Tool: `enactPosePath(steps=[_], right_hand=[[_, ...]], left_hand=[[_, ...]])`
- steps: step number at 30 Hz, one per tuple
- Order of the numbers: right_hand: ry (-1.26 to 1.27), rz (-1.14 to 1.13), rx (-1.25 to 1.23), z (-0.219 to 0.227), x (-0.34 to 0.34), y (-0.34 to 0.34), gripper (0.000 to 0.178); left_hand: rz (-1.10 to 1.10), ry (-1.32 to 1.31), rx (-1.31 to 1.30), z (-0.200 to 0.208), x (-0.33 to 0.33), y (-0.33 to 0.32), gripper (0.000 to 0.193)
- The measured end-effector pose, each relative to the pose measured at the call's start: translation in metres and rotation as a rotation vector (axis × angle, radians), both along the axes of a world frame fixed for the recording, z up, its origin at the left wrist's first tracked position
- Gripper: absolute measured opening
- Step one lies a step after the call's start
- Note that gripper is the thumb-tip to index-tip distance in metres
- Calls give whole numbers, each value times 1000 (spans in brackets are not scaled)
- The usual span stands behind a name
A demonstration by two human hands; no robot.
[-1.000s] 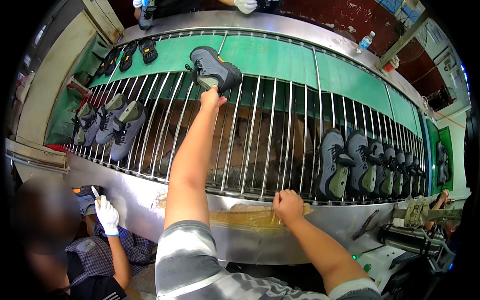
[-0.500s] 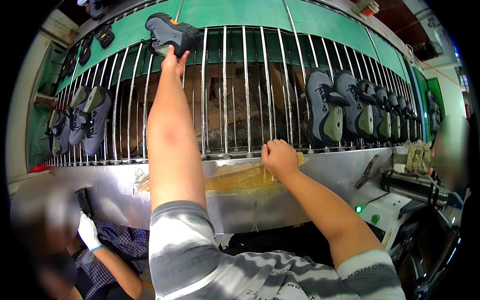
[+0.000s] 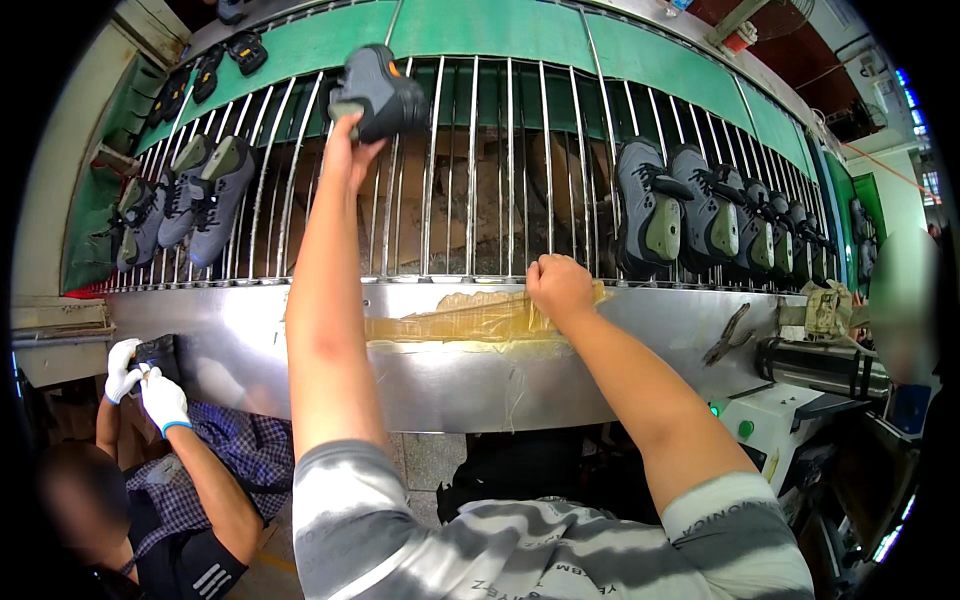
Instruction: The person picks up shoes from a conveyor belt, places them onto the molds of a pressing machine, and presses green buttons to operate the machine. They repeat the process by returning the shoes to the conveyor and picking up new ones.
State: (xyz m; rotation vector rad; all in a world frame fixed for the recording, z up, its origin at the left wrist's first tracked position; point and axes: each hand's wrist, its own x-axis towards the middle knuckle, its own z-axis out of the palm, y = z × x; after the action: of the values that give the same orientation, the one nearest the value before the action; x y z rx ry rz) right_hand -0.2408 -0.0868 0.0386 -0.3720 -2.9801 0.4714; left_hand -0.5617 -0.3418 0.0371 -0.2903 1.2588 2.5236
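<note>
- We note black sandals (image 3: 206,76) at the left end of the green belt (image 3: 490,30).
- Lower left, we see a co-worker (image 3: 205,490) in white gloves (image 3: 165,402), checked cloth (image 3: 238,440) alongside.
- Right: shiny metal cylinder (image 3: 822,368) on its side, dark bands round it.
- Just above: rumpled greenish bundle (image 3: 828,309).
- Below: white machine (image 3: 775,408), round green button (image 3: 746,429).
- Far side: small red container (image 3: 741,38) beside a post.

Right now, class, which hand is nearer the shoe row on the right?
Right. The right hand rests left of the shoe row; the left hand holds a shoe farther left.
</note>
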Motion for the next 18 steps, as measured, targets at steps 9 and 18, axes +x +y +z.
enactPosePath(steps=[9, 18], right_hand=[[-44, 1, -47, 4, 1, 2, 27], [371, 93, -350, 38, 44, 11, 15]], left_hand=[[118, -159, 230, 35, 366, -62, 47], [-299, -110, 4, 79, 551, -73, 64]])
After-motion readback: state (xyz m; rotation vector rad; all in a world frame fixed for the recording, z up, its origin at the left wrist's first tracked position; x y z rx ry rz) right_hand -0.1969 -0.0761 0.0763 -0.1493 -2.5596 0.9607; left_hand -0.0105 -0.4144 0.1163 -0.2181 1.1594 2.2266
